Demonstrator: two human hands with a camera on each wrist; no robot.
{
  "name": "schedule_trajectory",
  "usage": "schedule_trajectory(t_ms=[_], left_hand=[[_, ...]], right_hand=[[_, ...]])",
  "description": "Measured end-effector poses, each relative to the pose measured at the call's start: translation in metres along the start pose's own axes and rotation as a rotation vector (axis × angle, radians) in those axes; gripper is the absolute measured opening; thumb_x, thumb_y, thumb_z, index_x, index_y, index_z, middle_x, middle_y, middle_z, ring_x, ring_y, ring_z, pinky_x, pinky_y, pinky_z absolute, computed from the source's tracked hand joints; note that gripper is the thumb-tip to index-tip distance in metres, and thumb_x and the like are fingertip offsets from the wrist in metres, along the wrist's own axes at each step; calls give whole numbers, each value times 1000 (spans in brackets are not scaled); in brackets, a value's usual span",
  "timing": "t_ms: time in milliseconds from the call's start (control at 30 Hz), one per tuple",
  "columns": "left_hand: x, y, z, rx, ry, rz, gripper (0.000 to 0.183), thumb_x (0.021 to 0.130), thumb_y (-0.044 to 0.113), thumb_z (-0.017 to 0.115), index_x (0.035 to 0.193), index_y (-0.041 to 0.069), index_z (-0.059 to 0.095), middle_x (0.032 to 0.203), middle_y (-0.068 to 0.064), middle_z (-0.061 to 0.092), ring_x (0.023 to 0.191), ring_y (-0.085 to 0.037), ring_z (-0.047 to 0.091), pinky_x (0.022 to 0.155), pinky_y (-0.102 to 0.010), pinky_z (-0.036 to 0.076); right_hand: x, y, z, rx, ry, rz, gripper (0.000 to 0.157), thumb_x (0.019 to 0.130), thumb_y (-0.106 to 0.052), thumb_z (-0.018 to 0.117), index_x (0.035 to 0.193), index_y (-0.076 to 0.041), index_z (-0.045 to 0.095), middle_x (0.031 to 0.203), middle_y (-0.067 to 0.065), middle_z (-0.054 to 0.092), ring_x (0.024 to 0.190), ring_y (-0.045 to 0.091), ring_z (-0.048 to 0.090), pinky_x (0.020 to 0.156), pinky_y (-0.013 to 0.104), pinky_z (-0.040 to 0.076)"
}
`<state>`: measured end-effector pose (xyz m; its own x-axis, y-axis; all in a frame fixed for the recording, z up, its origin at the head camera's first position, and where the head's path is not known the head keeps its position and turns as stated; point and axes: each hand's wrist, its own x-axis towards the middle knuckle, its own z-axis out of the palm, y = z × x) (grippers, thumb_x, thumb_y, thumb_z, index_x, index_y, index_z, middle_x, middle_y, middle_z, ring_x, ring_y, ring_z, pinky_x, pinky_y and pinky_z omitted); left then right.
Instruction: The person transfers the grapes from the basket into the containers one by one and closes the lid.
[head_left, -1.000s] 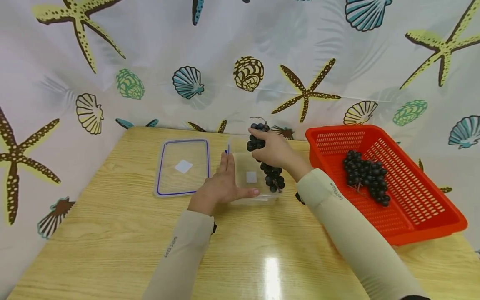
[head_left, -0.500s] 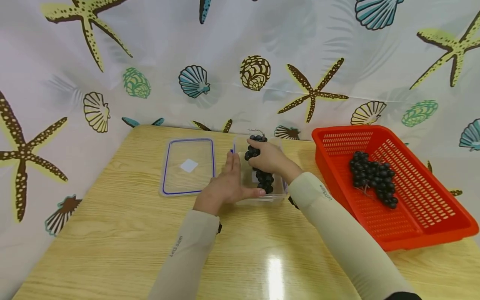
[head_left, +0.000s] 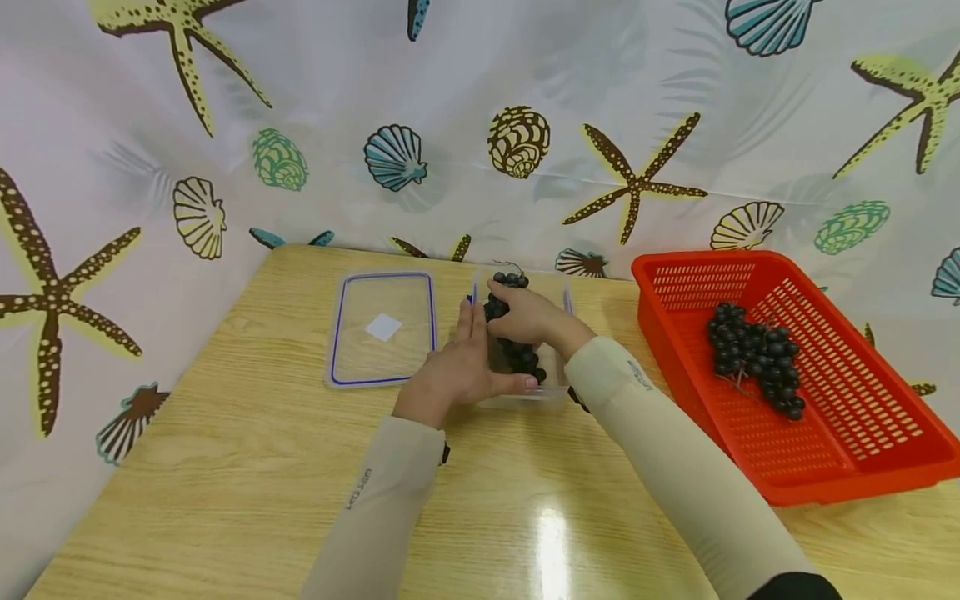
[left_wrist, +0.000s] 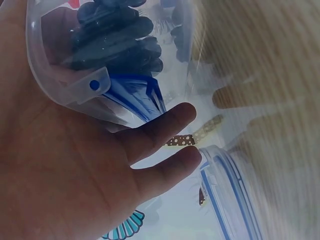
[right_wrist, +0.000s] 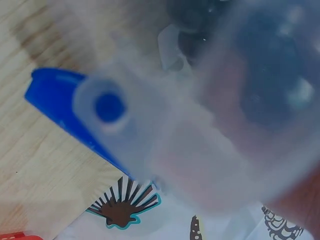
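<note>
Two pale sleeves (head_left: 675,450) extend over one wooden table (head_left: 300,467), on the near side of one clear container (head_left: 553,292). At the container's left wall the left hand (head_left: 457,367) rests unclenched, its fingers straight and its thumb along the near rim. Inside the container is one bunch of dark grapes (head_left: 521,354), which the right hand (head_left: 528,317) grasps from above in curled fingers; the right wrist view is blurred, so how many fingers touch the fruit is hard to say. Just left of the container, one blue-edged lid (head_left: 382,358) lies flat, with one white label (head_left: 384,327). Right of the container stands one red basket (head_left: 810,462) holding a second bunch (head_left: 756,357). Behind the container hangs one cloth (head_left: 450,75) printed with several starfish and shells.
</note>
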<state>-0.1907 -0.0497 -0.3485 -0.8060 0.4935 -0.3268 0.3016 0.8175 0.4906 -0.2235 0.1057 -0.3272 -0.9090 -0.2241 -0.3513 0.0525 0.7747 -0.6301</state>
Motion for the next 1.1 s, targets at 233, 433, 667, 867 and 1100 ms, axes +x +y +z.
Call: schedule_trajectory(t_ms=[233,433,667,867,1100], left_hand=[[0,1,-1,-7,-1,-3,132,82,75,65,158,9,-21,163,-12,-27,145,-45,28,111,-63,28],[-2,1,-2,-24,0,-3,132,83,74,66,158,9,-21,163,-12,-27,144,-47,27,110,-64,28],[-2,2,-3,1,3,4,131,83,75,64,158,10,-22,163,-12,-28,141,-46,35,108,-61,33],[-2,1,-3,6,-1,-11,133,81,77,63,157,11,-23,163,-12,-29,141,-45,36,110,-62,30],[-1,0,-1,-25,8,2,132,82,74,66,158,9,-21,163,-12,-28,146,-42,26,112,-64,25]], right_hand=[[0,-5,-7,-43,-79,9,75,102,-22,55,164,-20,14,165,15,23,118,33,58,67,40,58],[1,-12,-12,-82,-159,37,75,101,-27,57,164,-24,16,166,14,19,130,34,49,72,44,59],[3,-9,-21,-166,-52,-53,68,102,-22,56,162,-12,25,164,13,26,141,36,38,107,47,38],[-4,-9,-25,-99,-188,39,73,104,-24,55,164,-28,14,164,11,26,119,37,55,86,49,53],[-12,-10,-21,-127,-334,116,69,104,-25,56,162,-36,20,152,20,42,108,40,62,82,49,57]])
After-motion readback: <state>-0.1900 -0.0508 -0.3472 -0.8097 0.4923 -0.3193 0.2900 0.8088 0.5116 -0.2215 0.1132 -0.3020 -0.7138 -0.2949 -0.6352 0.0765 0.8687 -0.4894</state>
